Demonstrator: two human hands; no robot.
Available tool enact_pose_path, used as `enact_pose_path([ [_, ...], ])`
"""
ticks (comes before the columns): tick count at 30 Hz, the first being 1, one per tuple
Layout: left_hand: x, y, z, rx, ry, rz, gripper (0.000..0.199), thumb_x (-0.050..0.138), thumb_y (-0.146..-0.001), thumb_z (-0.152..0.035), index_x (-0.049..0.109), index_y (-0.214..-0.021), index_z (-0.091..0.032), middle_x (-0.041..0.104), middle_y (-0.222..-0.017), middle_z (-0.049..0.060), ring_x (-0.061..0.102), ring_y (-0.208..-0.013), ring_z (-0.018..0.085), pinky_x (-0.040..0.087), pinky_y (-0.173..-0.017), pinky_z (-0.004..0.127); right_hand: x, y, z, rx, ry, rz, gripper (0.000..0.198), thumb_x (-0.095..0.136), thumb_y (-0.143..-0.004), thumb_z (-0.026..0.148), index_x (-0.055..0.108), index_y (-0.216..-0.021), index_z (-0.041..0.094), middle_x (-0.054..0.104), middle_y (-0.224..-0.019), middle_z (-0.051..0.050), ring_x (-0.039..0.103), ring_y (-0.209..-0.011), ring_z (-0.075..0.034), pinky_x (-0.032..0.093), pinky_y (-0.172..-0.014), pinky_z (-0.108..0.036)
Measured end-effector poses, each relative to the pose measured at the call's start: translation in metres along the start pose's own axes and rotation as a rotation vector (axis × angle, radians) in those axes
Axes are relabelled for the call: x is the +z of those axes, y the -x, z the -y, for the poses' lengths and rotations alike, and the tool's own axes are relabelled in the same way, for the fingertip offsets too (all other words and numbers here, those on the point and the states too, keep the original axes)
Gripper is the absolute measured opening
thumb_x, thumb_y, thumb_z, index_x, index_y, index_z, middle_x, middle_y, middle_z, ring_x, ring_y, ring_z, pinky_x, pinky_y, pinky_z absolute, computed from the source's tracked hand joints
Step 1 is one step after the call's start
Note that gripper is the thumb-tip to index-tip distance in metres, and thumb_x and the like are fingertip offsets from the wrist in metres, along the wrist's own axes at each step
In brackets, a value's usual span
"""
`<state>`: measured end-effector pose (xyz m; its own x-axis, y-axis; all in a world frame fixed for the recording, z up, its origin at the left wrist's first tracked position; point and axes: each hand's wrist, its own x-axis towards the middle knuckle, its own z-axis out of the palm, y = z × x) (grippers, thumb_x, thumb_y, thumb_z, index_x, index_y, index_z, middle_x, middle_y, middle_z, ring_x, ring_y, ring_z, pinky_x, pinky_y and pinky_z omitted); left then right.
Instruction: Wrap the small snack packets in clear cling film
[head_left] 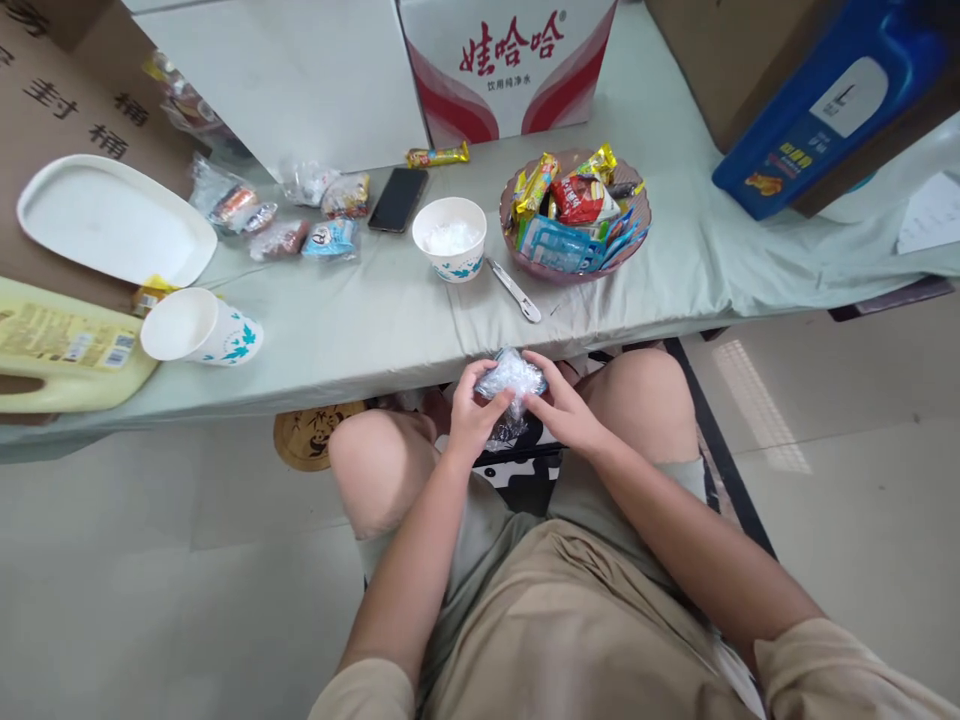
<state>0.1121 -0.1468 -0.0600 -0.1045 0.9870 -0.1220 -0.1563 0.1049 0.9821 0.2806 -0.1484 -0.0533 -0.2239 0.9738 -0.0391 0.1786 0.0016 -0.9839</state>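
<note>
Between my knees, just below the table's front edge, both hands hold a bundle of crinkled clear plastic wrap (511,378). My left hand (474,418) grips its left side with thumb and fingers, and my right hand (564,408) grips its right side. What the wrap encloses, if anything, I cannot make out. On the table beyond stands a paper bowl (450,262) with crumpled clear plastic in it. A utility knife (514,290) lies beside the bowl. To its right, a pinkish glass bowl (574,272) is heaped with packaged snacks.
Wrapped small items (279,240), a black phone (398,199) and a yellow snack packet (438,155) lie farther back. At left are a paper cup (202,328), a white tray (112,220) and a yellow jug (71,345). White boxes (510,70) and a blue bottle (832,110) stand behind.
</note>
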Motion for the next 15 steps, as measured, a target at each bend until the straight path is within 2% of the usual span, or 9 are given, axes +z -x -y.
enact_pose_path([
  [3, 0.001, 0.000, 0.003, 0.015, -0.209, -0.024, 0.033, 0.077, -0.078, -0.051, 0.068, -0.089, -0.021, 0.066, -0.084, 0.001, 0.058, -0.076, 0.015, 0.045, -0.074, 0.025, 0.005, 0.003, -0.008, 0.121, -0.232, 0.014, 0.066, 0.049, -0.092, 0.061, 0.043, -0.146, 0.024, 0.062, -0.131, -0.010, 0.063, -0.112, -0.025, 0.056, -0.096, -0.042],
  [5, -0.001, -0.001, 0.006, 0.030, -0.246, -0.064, 0.030, 0.072, -0.083, -0.050, 0.069, -0.086, -0.021, 0.067, -0.084, 0.002, 0.059, -0.078, 0.015, 0.045, -0.076, 0.025, 0.008, 0.002, -0.010, 0.195, -0.314, 0.010, 0.063, 0.046, -0.092, 0.059, 0.042, -0.146, 0.027, 0.064, -0.123, -0.009, 0.066, -0.101, -0.023, 0.059, -0.087, -0.041],
  [8, -0.005, -0.006, 0.009, 0.007, -0.046, -0.203, 0.031, 0.071, -0.083, -0.050, 0.069, -0.083, -0.020, 0.069, -0.085, 0.002, 0.061, -0.081, 0.016, 0.047, -0.077, 0.025, 0.014, 0.001, -0.013, 0.222, -0.274, -0.063, 0.069, 0.058, -0.087, 0.046, 0.036, -0.149, 0.026, 0.063, -0.118, -0.008, 0.064, -0.093, -0.022, 0.058, -0.083, -0.040],
  [11, -0.010, -0.008, 0.008, -0.076, 0.214, -0.340, 0.034, 0.077, -0.075, -0.050, 0.065, -0.078, -0.018, 0.066, -0.075, 0.000, 0.060, -0.072, 0.014, 0.048, -0.070, 0.025, 0.019, 0.000, -0.017, 0.242, -0.322, -0.116, 0.075, 0.060, -0.084, 0.039, 0.027, -0.150, 0.026, 0.064, -0.101, -0.005, 0.061, -0.079, -0.020, 0.056, -0.072, -0.036],
  [13, -0.013, -0.006, 0.003, -0.126, 0.334, -0.313, 0.042, 0.076, -0.073, -0.057, 0.066, -0.082, -0.017, 0.068, -0.080, 0.002, 0.063, -0.075, 0.015, 0.051, -0.069, 0.026, 0.020, -0.002, -0.018, 0.237, -0.366, -0.141, 0.061, 0.060, -0.084, 0.039, 0.038, -0.139, 0.027, 0.061, -0.095, -0.002, 0.058, -0.073, -0.018, 0.053, -0.067, -0.032],
  [15, -0.013, -0.002, -0.003, -0.206, 0.415, -0.146, 0.058, 0.075, -0.069, -0.069, 0.068, -0.096, -0.018, 0.072, -0.096, 0.006, 0.067, -0.085, 0.018, 0.056, -0.072, 0.030, 0.019, -0.003, -0.019, 0.203, -0.374, -0.179, 0.046, 0.061, -0.084, 0.040, 0.048, -0.126, 0.027, 0.059, -0.097, -0.002, 0.056, -0.075, -0.016, 0.051, -0.067, -0.029],
])
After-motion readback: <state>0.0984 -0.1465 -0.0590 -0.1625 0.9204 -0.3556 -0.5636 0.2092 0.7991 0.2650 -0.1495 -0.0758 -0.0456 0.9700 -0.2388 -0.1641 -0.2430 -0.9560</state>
